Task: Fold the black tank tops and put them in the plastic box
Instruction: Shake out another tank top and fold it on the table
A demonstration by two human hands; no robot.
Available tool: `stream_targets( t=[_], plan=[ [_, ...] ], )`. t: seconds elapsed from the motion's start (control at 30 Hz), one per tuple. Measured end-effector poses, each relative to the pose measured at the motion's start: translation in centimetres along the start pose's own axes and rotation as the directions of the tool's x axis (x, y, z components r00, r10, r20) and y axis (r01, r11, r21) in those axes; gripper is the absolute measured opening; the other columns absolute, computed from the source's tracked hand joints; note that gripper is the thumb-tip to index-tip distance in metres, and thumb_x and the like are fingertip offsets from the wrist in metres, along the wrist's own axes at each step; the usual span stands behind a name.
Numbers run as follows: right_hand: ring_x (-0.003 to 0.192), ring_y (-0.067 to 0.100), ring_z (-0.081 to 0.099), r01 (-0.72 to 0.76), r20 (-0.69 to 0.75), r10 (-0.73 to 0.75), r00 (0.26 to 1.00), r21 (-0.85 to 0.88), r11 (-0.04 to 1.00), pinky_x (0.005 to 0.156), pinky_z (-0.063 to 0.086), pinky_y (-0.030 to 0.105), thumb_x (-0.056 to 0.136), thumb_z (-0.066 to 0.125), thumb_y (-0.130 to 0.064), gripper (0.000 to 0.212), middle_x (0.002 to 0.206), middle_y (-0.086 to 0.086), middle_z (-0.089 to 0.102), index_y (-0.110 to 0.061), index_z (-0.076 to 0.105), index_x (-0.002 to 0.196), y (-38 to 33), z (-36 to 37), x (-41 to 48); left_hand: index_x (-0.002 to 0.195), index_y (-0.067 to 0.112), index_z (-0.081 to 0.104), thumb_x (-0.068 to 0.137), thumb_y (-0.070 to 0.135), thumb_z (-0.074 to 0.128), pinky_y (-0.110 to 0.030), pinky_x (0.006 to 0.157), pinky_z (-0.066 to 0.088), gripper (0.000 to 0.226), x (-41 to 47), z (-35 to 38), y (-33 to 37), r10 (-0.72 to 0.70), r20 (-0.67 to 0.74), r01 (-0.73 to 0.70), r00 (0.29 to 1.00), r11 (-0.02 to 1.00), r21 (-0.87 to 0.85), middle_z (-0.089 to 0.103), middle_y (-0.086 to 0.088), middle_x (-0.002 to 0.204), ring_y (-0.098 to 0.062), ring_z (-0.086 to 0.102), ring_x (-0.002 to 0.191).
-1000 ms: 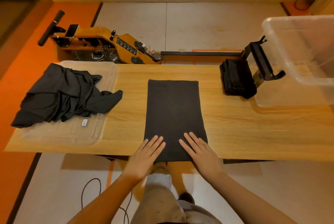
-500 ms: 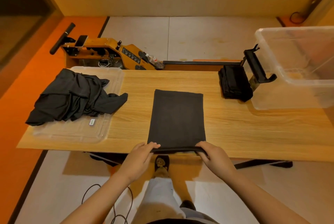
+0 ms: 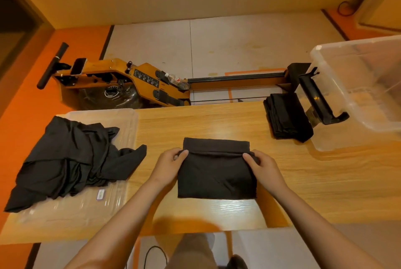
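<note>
the half-folded black tank top (image 3: 217, 173) lies flat on the wooden table (image 3: 325, 182), left of the clear plastic box (image 3: 355, 95) and nearer the person than the box is. its near flap is turned over toward the far hem, and a narrow strip of the lower layer shows beyond the turned edge.

hand state: the left hand (image 3: 167, 166) pinches the end of the turned edge farther from the box. the right hand (image 3: 265, 167) pinches the end nearer the box. both have fingers curled on the cloth.

governing relation: the garment's long axis now runs left to right, pointing toward the box. the right hand is the nearer one to the box, so a transfer would probably lead with that side.

a stack of folded tank tops (image 3: 288, 116) sits just left of the box wall; contact cannot be confirmed. the unfolded pile (image 3: 71, 160) lies far left of the box on a clear plastic lid (image 3: 104, 201).

judgement: the fold is nearly closed; alignment of the edges remains.
</note>
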State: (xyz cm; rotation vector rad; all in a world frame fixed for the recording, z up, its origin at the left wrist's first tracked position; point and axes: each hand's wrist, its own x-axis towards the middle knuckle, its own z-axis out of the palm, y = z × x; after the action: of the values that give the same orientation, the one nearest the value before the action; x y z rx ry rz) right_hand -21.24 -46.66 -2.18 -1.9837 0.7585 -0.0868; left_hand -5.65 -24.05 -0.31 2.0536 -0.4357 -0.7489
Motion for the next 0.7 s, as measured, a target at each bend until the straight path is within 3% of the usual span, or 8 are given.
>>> stream_targets(
  t=[0.1,0.23,0.4,0.6,0.7],
  plan=[
    [0.077,0.016,0.061,-0.093,-0.037,0.092,0.995,-0.047,0.995,0.067,0.048,0.037,0.097,0.051,-0.036,0.026,0.078,-0.003,0.064,-0.017,0.064,0.085,0.5,0.8,4.0,0.077,0.017,0.061,0.101,0.03,0.047,-0.026,0.062,0.039,0.031,4.7,0.3,-0.1,-0.058,0.023,0.057,0.998,0.998,0.028,0.063,0.003,0.076,-0.01,0.058,0.07],
    [0.069,0.02,0.055,-0.184,-0.127,0.163,0.978,-0.183,0.966,0.054,0.037,0.03,0.098,0.05,-0.034,0.03,0.066,-0.003,0.055,-0.021,0.053,0.07,1.4,1.6,6.7,0.075,0.005,0.057,0.098,0.029,0.053,-0.025,0.057,0.035,0.033,8.0,0.7,-1.3,-0.142,-0.004,0.142,0.99,0.986,0.083,0.052,-0.002,0.068,-0.013,0.048,0.064],
    [0.065,0.022,0.06,-0.168,-0.199,0.097,0.975,-0.376,0.911,0.057,0.05,0.036,0.1,0.042,-0.04,0.029,0.074,0.004,0.065,-0.016,0.059,0.099,0.8,2.5,6.7,0.078,0.009,0.051,0.1,0.021,0.049,-0.03,0.057,0.029,0.025,8.4,0.7,-2.1,-0.088,-0.033,0.092,0.996,0.983,0.16,0.044,-0.003,0.061,-0.014,0.04,0.059],
    [0.075,0.029,0.063,-0.228,-0.192,0.138,0.972,-0.612,0.757,0.057,0.042,0.033,0.102,0.03,-0.046,0.04,0.083,0.01,0.068,-0.016,0.053,0.113,-0.5,2.9,7.2,0.091,0.01,0.047,0.102,0.023,0.041,-0.034,0.058,0.036,0.018,8.8,1.0,-1.8,-0.061,-0.052,0.074,0.997,0.955,0.287,0.052,-0.007,0.068,-0.024,0.052,0.067],
    [0.08,0.028,0.064,-0.29,-0.207,0.203,0.957,-0.677,0.677,0.057,0.039,0.031,0.1,0.031,-0.051,0.044,0.09,0.009,0.069,-0.016,0.053,0.115,-1.2,2.9,7.4,0.098,0.01,0.045,0.102,0.026,0.039,-0.031,0.054,0.034,0.018,9.0,1.0,-1.3,-0.051,-0.075,0.08,0.996,0.88,0.469,0.052,-0.005,0.068,-0.023,0.053,0.067]
  ],
)
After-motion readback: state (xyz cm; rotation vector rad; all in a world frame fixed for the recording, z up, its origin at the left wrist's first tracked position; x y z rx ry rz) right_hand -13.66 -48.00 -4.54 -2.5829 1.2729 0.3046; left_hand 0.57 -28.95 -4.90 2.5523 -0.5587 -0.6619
